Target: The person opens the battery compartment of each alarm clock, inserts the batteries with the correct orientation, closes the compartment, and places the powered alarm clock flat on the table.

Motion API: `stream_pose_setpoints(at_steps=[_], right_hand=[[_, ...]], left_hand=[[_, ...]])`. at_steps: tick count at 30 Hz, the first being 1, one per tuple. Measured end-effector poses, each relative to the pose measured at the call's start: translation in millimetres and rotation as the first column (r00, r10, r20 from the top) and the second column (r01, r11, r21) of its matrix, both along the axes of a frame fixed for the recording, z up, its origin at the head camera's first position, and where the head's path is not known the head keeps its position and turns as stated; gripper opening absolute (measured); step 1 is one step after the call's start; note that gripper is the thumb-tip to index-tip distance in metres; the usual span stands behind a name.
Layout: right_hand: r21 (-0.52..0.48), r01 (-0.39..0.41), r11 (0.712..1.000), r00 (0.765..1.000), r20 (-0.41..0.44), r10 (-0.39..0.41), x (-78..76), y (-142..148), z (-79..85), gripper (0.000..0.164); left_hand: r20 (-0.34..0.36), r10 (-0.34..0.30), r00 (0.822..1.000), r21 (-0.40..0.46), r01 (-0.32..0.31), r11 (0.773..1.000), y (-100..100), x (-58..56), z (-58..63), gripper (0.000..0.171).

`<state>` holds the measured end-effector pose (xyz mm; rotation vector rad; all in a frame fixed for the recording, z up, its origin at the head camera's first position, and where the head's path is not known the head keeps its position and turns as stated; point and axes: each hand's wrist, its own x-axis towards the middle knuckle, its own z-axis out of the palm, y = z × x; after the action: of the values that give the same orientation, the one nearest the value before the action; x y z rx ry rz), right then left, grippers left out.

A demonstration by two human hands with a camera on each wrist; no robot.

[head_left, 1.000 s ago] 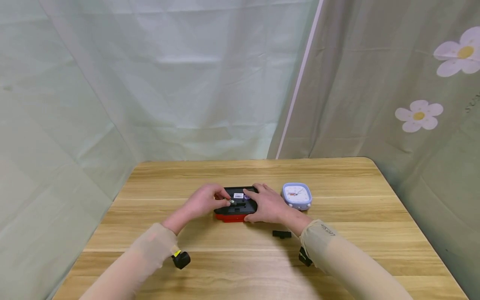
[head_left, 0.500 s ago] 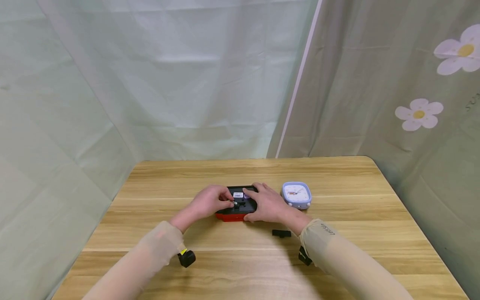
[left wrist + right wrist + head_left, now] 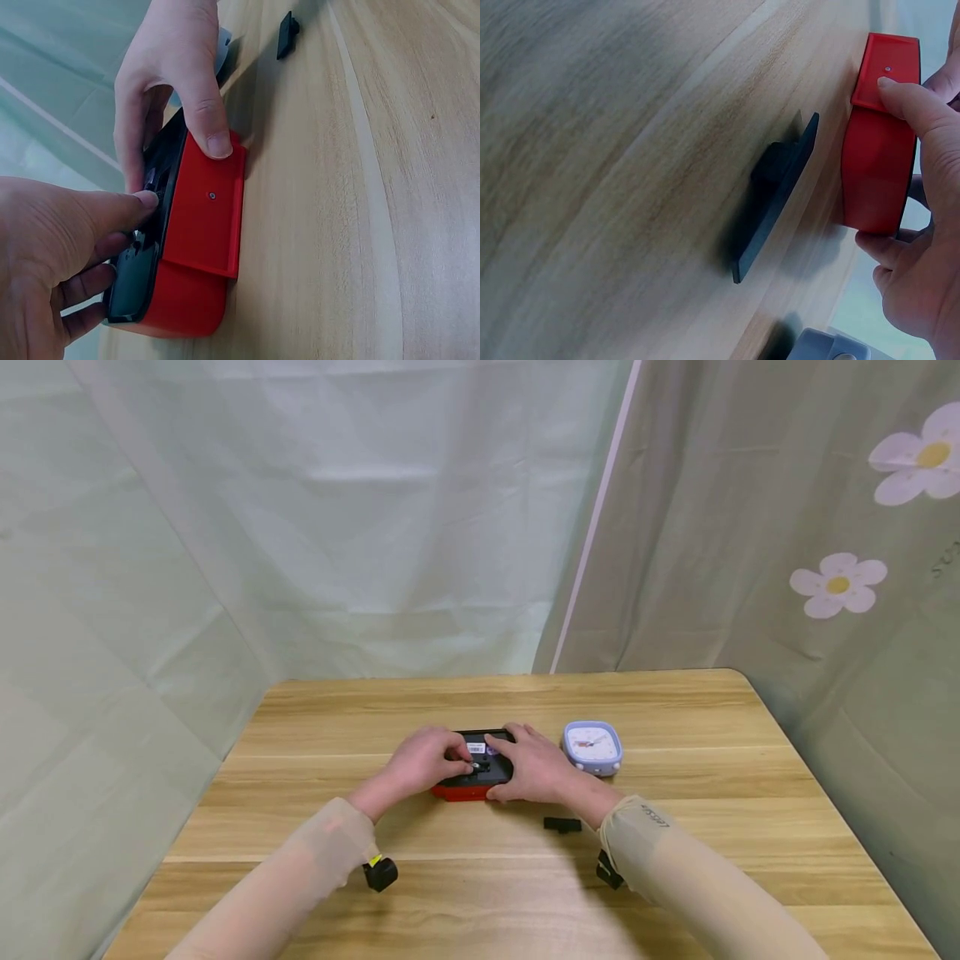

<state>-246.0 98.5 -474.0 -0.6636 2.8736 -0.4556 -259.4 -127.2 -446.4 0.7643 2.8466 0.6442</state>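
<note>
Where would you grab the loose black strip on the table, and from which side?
I'd pinch the black strip by its long edges, just off its middle, from above with the right hand, once that lets go of the red-and-black device. It lies low, long and narrow, running across the table, with a tab jutting mid-length on the person's side.

Right of the device (image 3: pixel 195 221) on the worktop (image 3: pixel 480 893) is the clock (image 3: pixel 592 746); in front and rightward of the device, the cover (image 3: pixel 562 824); at its top, apparently a battery (image 3: pixel 477 766).

To avoid ambiguity, the battery is at the device's top.
</note>
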Motion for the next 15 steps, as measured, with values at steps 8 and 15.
stream_pose_setpoints(at_steps=[8,15], right_hand=[[-0.007,0.0,1.0,1.0,0.006,0.0,-0.7,-0.1,-0.4,0.097],[-0.009,0.003,1.0,1.0,0.012,-0.003,-0.5,0.2,0.7,0.097]], left_hand=[[-0.005,0.007,1.0,-0.028,-0.007,1.0,2.0,1.3,-0.2,0.01],[-0.017,0.012,1.0,-0.044,-0.012,0.999,3.9,2.3,-0.4,0.011]])
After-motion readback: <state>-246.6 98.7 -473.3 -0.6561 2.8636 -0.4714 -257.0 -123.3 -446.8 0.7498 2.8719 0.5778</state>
